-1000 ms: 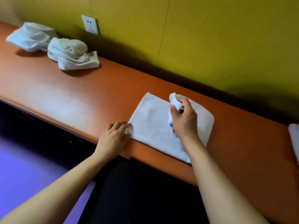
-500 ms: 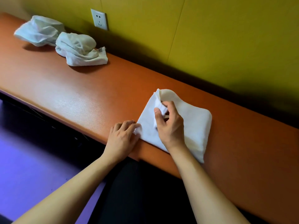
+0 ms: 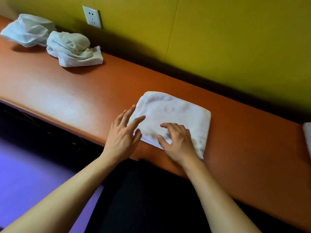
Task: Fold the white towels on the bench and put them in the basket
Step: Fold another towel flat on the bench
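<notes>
A head-mounted view looks down at a long orange-brown desk (image 3: 70,91) set against a yellow-green wall (image 3: 218,39). Near the front edge of the desk lies a folded white towel (image 3: 175,111), a thick rectangle lying flat with its layered edges toward the person.

Two bare forearms reach in from below. The left hand (image 3: 123,133) is at the folded towel's left edge, fingers spread wide and straight, the fingertips lying over the towel's left side; it holds nothing. The right hand (image 3: 176,138) rests on the near part of the folded towel, palm down, fingers curved and spread apart with the tips pressing the cloth; it grips nothing either.

Far to the left of the folded towel, well apart from it and close to the wall, lie two unfolded towels. The nearer crumpled towel (image 3: 72,49) is a rumpled heap with a small label showing at its right corner. Just beyond it, touching or nearly touching, sits a second crumpled towel (image 3: 27,32), paler and partly cut off by the frame. A white wall socket (image 3: 92,16) is on the wall above them.

To the right of the folded towel, at the frame's edge, a sliver of another white cloth (image 3: 307,137) shows on the desk. Below the desk's front edge are a purple floor (image 3: 30,179) and the person's dark clothing (image 3: 143,199).
</notes>
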Demonstrator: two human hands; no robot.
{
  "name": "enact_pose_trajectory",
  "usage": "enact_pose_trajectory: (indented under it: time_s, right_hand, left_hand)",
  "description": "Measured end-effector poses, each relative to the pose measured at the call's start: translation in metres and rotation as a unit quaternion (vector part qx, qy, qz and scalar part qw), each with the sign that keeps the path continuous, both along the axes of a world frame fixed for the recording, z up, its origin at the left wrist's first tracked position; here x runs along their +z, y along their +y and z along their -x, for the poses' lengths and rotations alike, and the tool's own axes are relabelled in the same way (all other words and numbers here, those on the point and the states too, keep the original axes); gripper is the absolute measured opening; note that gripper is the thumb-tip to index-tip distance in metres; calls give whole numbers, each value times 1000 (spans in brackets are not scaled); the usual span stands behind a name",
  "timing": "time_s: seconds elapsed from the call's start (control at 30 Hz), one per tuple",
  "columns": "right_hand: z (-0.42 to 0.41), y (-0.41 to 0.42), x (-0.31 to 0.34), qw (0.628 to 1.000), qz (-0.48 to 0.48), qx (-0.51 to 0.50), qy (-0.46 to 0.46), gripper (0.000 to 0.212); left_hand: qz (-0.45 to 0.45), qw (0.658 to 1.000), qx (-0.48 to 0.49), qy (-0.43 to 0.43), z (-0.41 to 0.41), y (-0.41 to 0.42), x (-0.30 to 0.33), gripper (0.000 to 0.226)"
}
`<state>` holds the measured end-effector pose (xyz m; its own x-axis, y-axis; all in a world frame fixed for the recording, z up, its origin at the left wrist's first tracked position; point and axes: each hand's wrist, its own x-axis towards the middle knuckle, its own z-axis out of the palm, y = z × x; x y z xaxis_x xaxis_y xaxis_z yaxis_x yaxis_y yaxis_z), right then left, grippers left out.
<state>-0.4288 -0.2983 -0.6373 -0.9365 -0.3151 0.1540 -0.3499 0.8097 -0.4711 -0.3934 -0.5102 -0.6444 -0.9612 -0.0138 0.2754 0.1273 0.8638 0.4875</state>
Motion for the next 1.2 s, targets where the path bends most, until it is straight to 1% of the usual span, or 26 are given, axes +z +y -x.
enact_pose_trajectory:
  time_s: [0.07,0.13,0.2,0.23,0.33,0.4,0.47,0.53,0.6,0.67,0.7,0.77,0.8,0.83,0.87,0.93,1.0,1.07,1.13,1.2]
  right_hand:
    - [-8,38,-10,998,-44,-16,35,49]
    - [-20,73,-19,997,-78,17,17,59]
    - [-31,95,-21,989,-126,55,-44,71]
    - [-34,99,-21,988,-136,58,-52,73]
    - [-48,98,-24,994,-107,10,-21,72]
    - [-59,92,-23,994,-107,-37,2,73]
    - [-71,87,-23,988,-139,-61,17,74]
    - [-84,81,-21,981,-178,-69,18,75]
    - [-95,78,-19,976,-206,-74,9,78]
    - [-101,79,-15,979,-194,-68,-5,85]
    - [-102,83,-12,985,-163,-55,-20,86]
    - [-101,101,-9,995,-70,-37,-67,84]
    - [-99,112,-7,996,-44,-36,-69,87]
    - [-97,125,-6,996,-47,-38,-58,92]
    - [-95,137,-4,995,-75,-41,-51,96]
    - [-92,157,-3,982,-159,-51,-87,104]
    - [-93,164,-4,973,-192,-54,-116,104]
    - [-97,164,-6,977,-183,-56,-91,97]
    - [-101,164,-7,983,-164,-62,-50,82]
    - [-109,166,-8,986,-154,-53,-27,65]
  left_hand:
    - [116,989,-79,-46,-1,6,-6,55]
    - [174,971,-123,-107,-2,10,-13,58]
    - [192,961,-137,-143,3,10,-12,56]
    - [199,959,-143,-144,6,11,-10,56]
    - [233,951,-150,-135,16,19,0,63]
    - [262,943,-144,-145,23,31,4,59]
    - [289,934,-133,-162,28,47,6,58]
    - [308,926,-137,-170,26,69,14,63]
    - [307,921,-165,-175,13,93,21,72]
    - [297,914,-208,-180,-8,113,24,84]
    - [299,909,-226,-180,-19,122,23,89]
    - [314,901,-245,-173,-42,137,15,104]
    - [323,900,-242,-167,-52,143,9,112]
    - [321,903,-234,-164,-60,149,6,115]
    - [310,909,-228,-157,-66,154,1,112]
    - [280,927,-213,-127,-73,158,-9,96]
    - [237,939,-216,-127,-73,158,-11,79]
    - [154,959,-209,-116,-74,153,-9,58]
    - [48,972,-200,-118,-76,146,-3,50]
    - [-46,975,-179,-120,-81,137,3,41]
